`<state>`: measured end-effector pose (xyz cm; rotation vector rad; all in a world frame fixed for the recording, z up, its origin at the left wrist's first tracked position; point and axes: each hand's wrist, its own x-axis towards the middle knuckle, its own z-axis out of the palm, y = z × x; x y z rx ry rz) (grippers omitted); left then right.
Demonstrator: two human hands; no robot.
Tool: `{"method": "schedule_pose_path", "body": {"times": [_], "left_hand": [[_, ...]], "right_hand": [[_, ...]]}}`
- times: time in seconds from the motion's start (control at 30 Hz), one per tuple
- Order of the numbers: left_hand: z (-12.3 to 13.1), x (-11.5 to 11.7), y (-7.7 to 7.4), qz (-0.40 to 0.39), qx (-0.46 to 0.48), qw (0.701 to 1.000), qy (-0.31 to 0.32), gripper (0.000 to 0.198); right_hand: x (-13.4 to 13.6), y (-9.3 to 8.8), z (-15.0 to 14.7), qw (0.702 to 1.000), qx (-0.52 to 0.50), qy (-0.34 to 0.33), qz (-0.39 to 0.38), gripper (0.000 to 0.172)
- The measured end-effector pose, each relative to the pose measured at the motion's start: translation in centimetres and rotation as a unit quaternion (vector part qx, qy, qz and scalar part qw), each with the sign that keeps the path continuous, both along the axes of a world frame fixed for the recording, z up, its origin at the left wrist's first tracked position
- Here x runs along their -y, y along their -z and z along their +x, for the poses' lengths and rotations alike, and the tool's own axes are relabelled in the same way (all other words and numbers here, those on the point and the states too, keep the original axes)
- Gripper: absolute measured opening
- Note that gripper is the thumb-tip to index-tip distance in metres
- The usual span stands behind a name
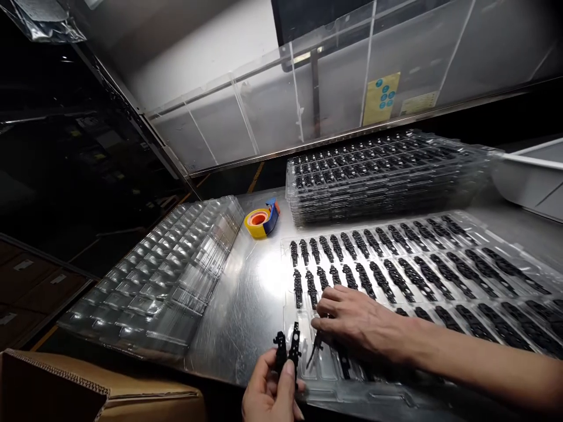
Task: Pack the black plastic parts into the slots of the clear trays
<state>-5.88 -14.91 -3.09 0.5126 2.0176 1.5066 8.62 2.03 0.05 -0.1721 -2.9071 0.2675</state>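
Observation:
Two slim black plastic parts (295,344) with small holes stand side by side between the thumb and fingers of my left hand (269,391), just off the near left corner of a clear tray (323,391). My right hand (352,316) reaches over that tray, fingers curled down and pinching another black plastic part (314,350), which tilts over the near row. Similar black parts (399,282) lie in rows in the tray's pockets. My right hand and forearm hide some of the near rows.
Behind the tray stands a stack of filled clear trays (378,187). Left of it are a tape dispenser (259,223) and a tall stack of clear trays (162,275). A cardboard box (149,392) sits at the near left, a pale grey bin (532,181) at the right.

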Motion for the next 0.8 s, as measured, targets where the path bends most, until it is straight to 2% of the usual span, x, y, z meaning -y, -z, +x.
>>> {"method": "schedule_pose_path", "body": {"times": [0.13, 0.27, 0.37, 0.53, 0.6, 0.7, 0.8], "left_hand": [[-0.8, -0.9, -0.8, -0.042, -0.146, 0.988, 0.017, 0.035], [-0.4, -2.3, -1.7, -0.119, -0.238, 0.962, 0.066, 0.022], [0.2, -3.1, -2.3, -0.185, -0.295, 0.931, 0.110, 0.018], [0.8, -3.9, -3.1, -0.285, -0.347, 0.882, 0.144, 0.020], [0.9, -4.1, -3.2, -0.288, -0.359, 0.875, 0.147, 0.020], [0.9, -3.9, -2.9, -0.251, -0.383, 0.876, 0.149, 0.021], [1.1, -3.1, -2.3, -0.252, -0.419, 0.858, 0.155, 0.024]], "right_hand": [[-0.1, 0.4, -0.2, 0.998, -0.027, -0.027, 0.048, 0.016], [-0.1, 1.4, -0.4, 0.989, -0.082, -0.054, 0.113, 0.014], [0.2, 1.5, -0.1, 0.990, -0.063, -0.044, 0.120, 0.008], [0.9, 1.0, 0.6, 0.991, -0.060, -0.018, 0.118, 0.015], [1.3, 0.9, 0.6, 0.993, -0.060, -0.017, 0.104, 0.017], [1.7, 0.9, 0.5, 0.995, -0.053, -0.013, 0.088, 0.018], [1.9, 0.8, 0.5, 0.997, -0.053, -0.003, 0.064, 0.019]]}}
